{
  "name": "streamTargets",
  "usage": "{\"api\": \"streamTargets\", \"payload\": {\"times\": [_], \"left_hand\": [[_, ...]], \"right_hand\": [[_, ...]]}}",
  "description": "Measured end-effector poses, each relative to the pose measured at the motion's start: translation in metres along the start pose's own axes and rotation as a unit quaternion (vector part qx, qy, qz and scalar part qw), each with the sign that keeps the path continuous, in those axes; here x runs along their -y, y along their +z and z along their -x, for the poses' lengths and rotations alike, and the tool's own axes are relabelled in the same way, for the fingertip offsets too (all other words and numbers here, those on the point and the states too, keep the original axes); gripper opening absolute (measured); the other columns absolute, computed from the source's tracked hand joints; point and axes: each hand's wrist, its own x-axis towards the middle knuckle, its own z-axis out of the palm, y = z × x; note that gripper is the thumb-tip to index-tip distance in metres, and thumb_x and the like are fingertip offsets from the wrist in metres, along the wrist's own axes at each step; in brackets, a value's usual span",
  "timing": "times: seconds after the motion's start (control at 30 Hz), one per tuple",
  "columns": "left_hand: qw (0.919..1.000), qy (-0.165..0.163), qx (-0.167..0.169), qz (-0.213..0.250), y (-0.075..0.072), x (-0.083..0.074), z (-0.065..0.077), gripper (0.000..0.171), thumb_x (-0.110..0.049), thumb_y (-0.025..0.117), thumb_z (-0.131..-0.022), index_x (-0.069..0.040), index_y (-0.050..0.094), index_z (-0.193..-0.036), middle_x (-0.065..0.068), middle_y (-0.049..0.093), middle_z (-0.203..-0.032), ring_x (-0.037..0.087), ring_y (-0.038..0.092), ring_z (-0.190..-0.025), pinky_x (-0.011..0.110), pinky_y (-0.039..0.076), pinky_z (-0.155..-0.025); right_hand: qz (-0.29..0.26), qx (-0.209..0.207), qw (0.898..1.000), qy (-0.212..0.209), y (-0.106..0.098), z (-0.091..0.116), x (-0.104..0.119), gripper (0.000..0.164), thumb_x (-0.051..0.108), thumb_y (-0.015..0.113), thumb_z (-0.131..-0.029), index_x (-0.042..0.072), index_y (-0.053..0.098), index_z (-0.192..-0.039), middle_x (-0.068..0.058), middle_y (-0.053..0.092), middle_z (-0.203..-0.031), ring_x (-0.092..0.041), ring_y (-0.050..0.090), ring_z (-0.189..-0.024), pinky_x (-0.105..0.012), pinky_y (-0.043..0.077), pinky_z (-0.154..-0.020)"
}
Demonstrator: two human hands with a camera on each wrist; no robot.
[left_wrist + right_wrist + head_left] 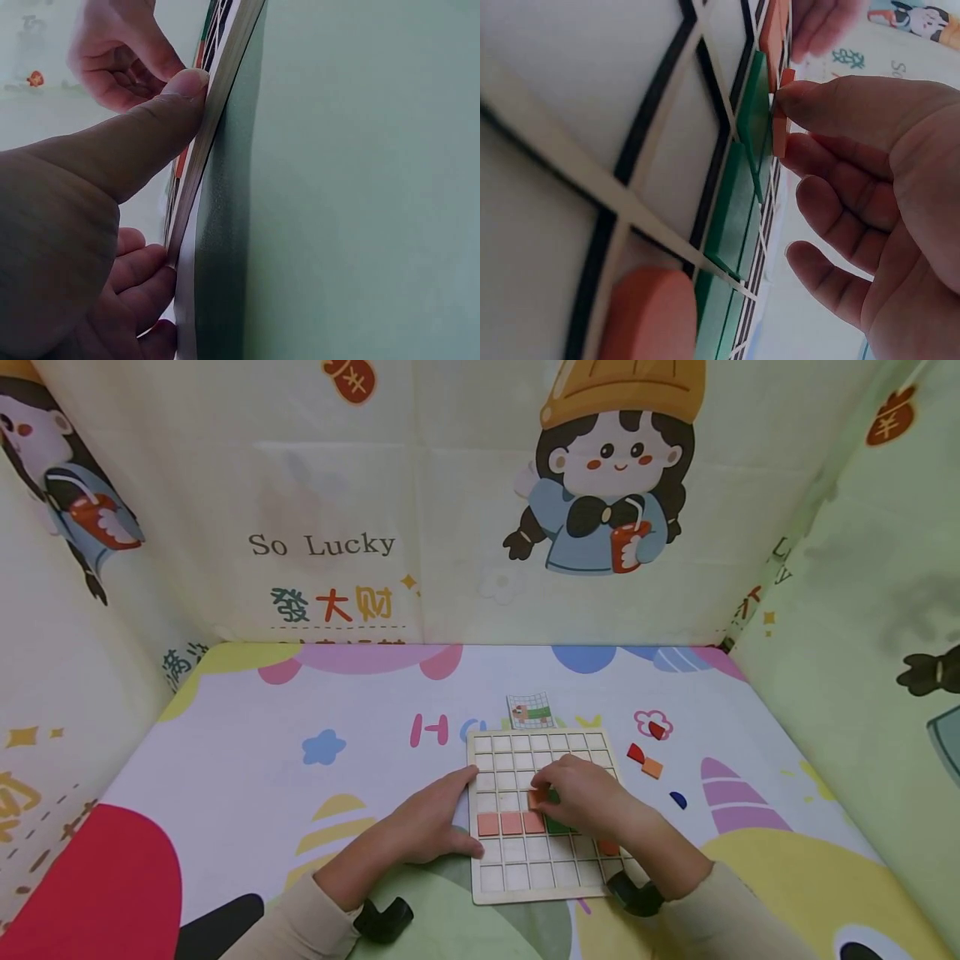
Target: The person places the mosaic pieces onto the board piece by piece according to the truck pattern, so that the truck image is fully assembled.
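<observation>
A light wooden grid board [510, 878] lies on the table. My left hand [431, 818] touches its left edge with thumb and fingertips, the fingers fairly straight; the left wrist view shows the thumb [161, 124] against the edge. Over the board's middle, my right hand [592, 793] pinches an orange tile [780, 139] between thumb and fingers, beside green tiles [731, 214]. A row of salmon-pink square tiles [511, 822] fills cells left of a green tile [557, 825]. An orange rounded tile [649, 315] sits lower right on the board. My right hand hides some cells.
A small card [530, 711] with a gridded picture stands just behind the board. Right of it lie red quarter-round pieces [636, 752], an orange square [652, 768] and a dark blue half-round piece [678, 800]. Printed cloth walls [450, 510] surround the patterned table cover [247, 793].
</observation>
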Motion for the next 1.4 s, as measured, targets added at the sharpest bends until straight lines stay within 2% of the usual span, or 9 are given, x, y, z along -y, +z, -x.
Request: {"api": "streamTargets", "payload": {"times": [0.13,0.77,1.13,1.4], "left_hand": [[1.0000,0.000,0.000,0.001,0.0000,0.0001,0.0004,0.103,-0.038,0.088,-0.076,-0.003,0.030,-0.153,0.012,0.040,-0.153,0.028,0.042,-0.135,0.048,0.038,-0.110],[1.0000,0.008,-0.003,-0.004,-0.0007,0.0001,0.0011,0.103,-0.038,0.088,-0.076,-0.002,0.030,-0.153,0.013,0.041,-0.152,0.028,0.043,-0.135,0.048,0.038,-0.109],[1.0000,0.002,-0.005,-0.003,0.0000,-0.0003,0.0014,0.102,-0.038,0.088,-0.076,-0.003,0.031,-0.153,0.012,0.041,-0.152,0.028,0.043,-0.134,0.048,0.039,-0.109],[1.0000,0.005,-0.005,-0.001,-0.0003,-0.0004,0.0017,0.103,-0.038,0.088,-0.076,-0.002,0.031,-0.153,0.012,0.041,-0.152,0.028,0.043,-0.134,0.049,0.039,-0.109]], "right_hand": [[0.001,0.006,1.000,0.012,0.0018,-0.0026,0.0024,0.023,0.020,0.082,-0.084,0.010,0.075,-0.104,0.005,0.066,-0.090,-0.017,0.057,-0.090,-0.035,0.053,-0.081],[-0.009,0.015,1.000,-0.001,0.0008,-0.0069,0.0076,0.020,0.017,0.079,-0.087,0.008,0.076,-0.104,0.004,0.070,-0.092,-0.018,0.062,-0.087,-0.037,0.053,-0.081],[-0.011,0.010,1.000,0.022,0.0038,-0.0084,0.0078,0.020,0.017,0.079,-0.087,0.008,0.076,-0.105,0.004,0.071,-0.090,-0.018,0.063,-0.088,-0.038,0.053,-0.084],[-0.010,0.006,1.000,0.014,0.0043,-0.0074,0.0055,0.022,0.019,0.079,-0.087,0.008,0.075,-0.106,0.003,0.070,-0.092,-0.019,0.063,-0.090,-0.039,0.054,-0.084]]}}
